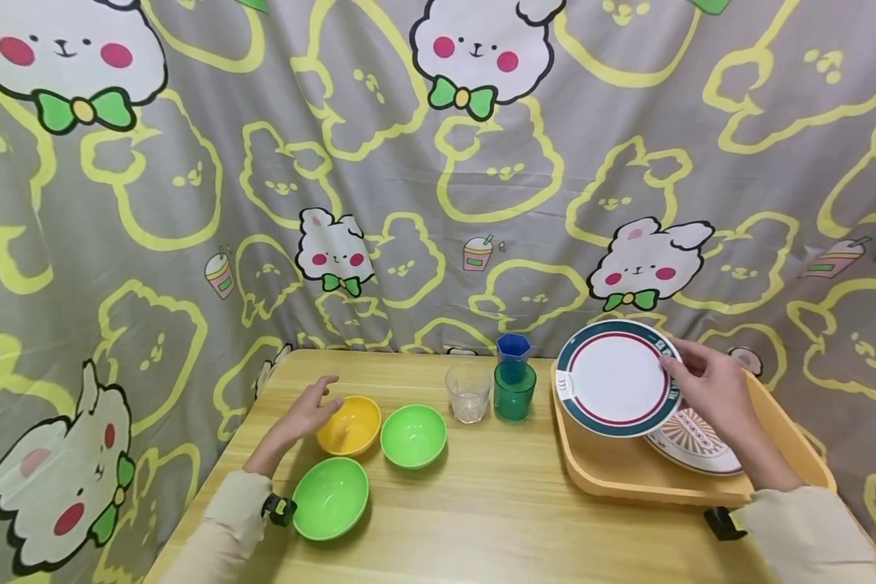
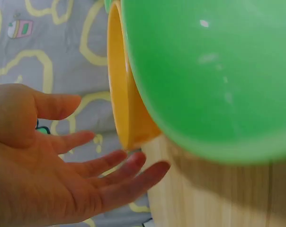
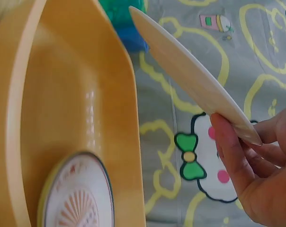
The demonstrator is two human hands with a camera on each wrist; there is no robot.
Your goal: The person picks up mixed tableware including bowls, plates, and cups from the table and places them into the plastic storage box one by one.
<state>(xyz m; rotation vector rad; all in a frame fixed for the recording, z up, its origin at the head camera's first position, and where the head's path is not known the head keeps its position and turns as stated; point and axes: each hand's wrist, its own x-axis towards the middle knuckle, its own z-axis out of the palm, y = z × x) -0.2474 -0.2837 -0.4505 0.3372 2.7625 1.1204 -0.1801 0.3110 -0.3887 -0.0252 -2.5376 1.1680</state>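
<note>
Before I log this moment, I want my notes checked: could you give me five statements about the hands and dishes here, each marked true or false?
1. The right hand holds a round plate. True.
2. The left hand grips the blue cup. False: it holds nothing and is near the orange bowl.
3. Two green bowls stand on the table. True.
4. The tray is empty. False: a patterned plate lies in it.
5. The clear cup stands beside the green cup. True.

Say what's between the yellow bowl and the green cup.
From the yellow bowl rightward to the green cup, the head view shows a green bowl, then a clear cup.
</note>
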